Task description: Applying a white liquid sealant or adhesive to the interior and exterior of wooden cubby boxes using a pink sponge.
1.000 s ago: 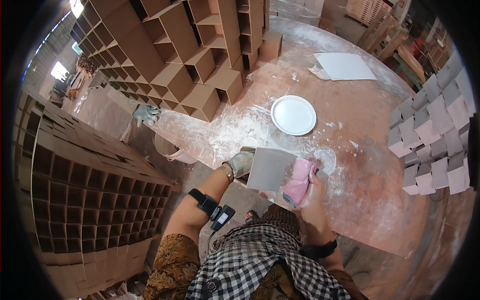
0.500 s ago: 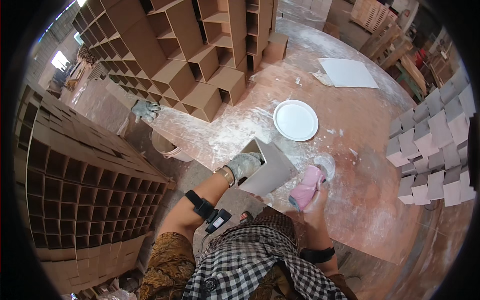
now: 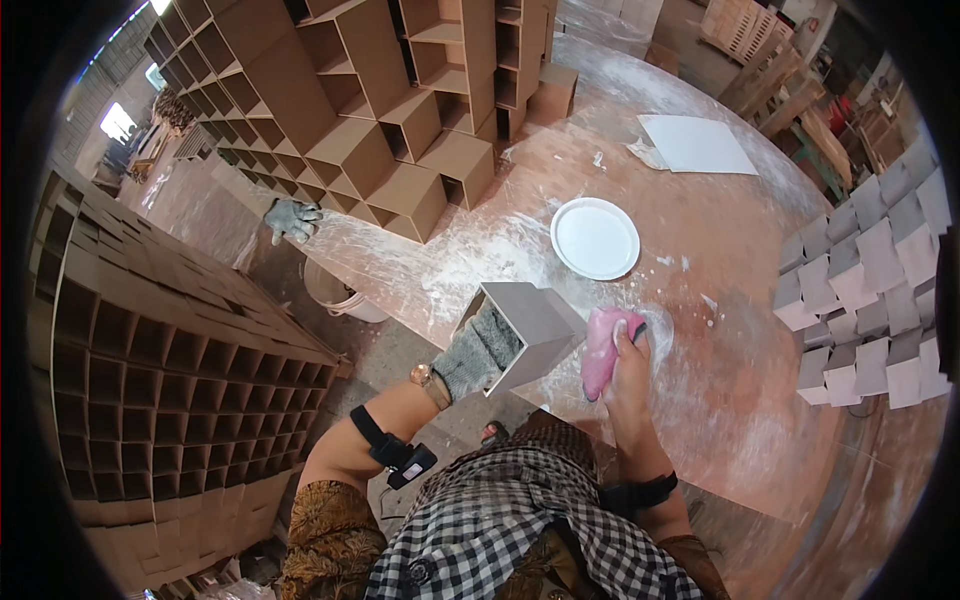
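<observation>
My left hand (image 3: 480, 355), in a grey knitted glove, reaches into the open end of a grey-coated cardboard box (image 3: 548, 325) and holds it from inside, tilted over the table's near edge. Its fingertips are hidden by the box walls. My bare right hand (image 3: 630, 372) is closed around a bunched pink cloth (image 3: 601, 350), close to the box's right end; whether the two touch I cannot tell. Beyond the box lies a round white lid or shallow dish (image 3: 595, 238) on the table.
White smears mark the reddish table (image 3: 720, 400). Brown open boxes (image 3: 400, 205) are stacked at the far left, with a loose grey glove (image 3: 291, 219) beside them. A bucket (image 3: 340, 290) stands below the edge. Grey boxes (image 3: 880, 260) pile up at right; a white sheet (image 3: 697, 145) lies far back.
The box has turned in my left hand, so its open end faces my left forearm and more of the glove shows inside. My right hand has raised the cloth slightly toward the box.
</observation>
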